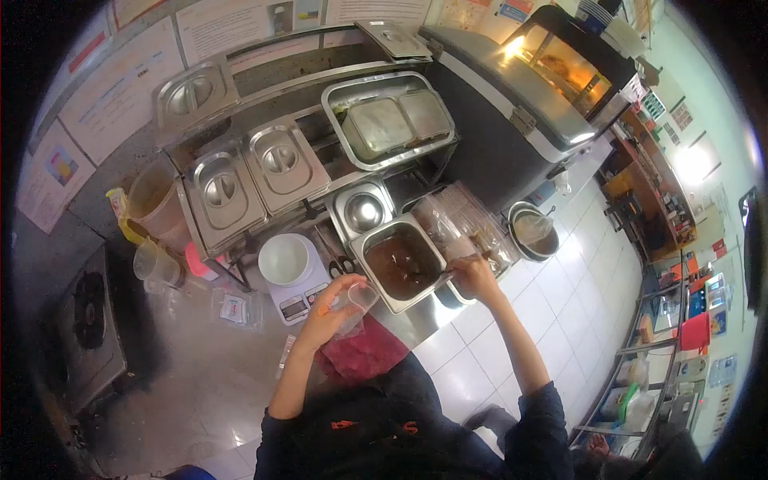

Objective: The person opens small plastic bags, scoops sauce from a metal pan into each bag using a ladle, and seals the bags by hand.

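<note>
My left hand point(324, 316) is closed around a clear plastic cup point(363, 297), held tilted in front of a square steel pan point(399, 306). Dark brown liquid point(394, 262) fills much of that pan. At the pan's right edge, my right hand point(474, 277) is closed on what looks like a utensil's handle; its lower end is not clear in the liquid. Just left of the cup stands a white kitchen scale point(300, 302) with a white bowl point(284, 260) on it. A dark red cloth point(364, 354) lies below the cup at the counter's front edge.
Lidded steel pans point(224, 192) stand on a rack behind. A round-welled steel container point(362, 210) sits behind the brown liquid. Plastic jugs point(154, 196) and a burner point(92, 308) are on the left. Stacked clear plastic packs point(472, 224) and a dark pot point(534, 232) are on the right.
</note>
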Demonstrator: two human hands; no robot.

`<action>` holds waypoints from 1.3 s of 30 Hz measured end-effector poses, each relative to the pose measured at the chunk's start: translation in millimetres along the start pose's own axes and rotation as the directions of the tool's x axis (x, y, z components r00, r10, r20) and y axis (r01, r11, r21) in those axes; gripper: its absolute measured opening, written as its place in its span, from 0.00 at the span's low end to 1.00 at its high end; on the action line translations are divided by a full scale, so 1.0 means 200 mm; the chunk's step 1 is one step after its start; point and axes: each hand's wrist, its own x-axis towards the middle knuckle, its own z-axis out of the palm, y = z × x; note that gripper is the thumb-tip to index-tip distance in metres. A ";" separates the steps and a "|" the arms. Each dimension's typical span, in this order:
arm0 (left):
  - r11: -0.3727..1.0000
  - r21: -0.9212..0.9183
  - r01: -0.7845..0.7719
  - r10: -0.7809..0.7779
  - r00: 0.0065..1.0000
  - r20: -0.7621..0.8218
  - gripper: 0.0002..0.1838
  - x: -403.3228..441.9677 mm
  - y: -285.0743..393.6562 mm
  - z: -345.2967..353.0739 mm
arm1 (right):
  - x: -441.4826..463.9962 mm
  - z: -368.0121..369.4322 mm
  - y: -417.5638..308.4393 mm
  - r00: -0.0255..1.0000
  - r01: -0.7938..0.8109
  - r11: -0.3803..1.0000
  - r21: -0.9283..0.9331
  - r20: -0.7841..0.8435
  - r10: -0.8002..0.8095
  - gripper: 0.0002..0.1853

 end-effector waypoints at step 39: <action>0.971 -0.050 -0.234 0.220 0.955 -0.201 0.25 0.55 -0.06 0.36 | 0.06 -0.96 -0.33 0.836 -0.062 0.767 0.639 -0.386 0.390 0.09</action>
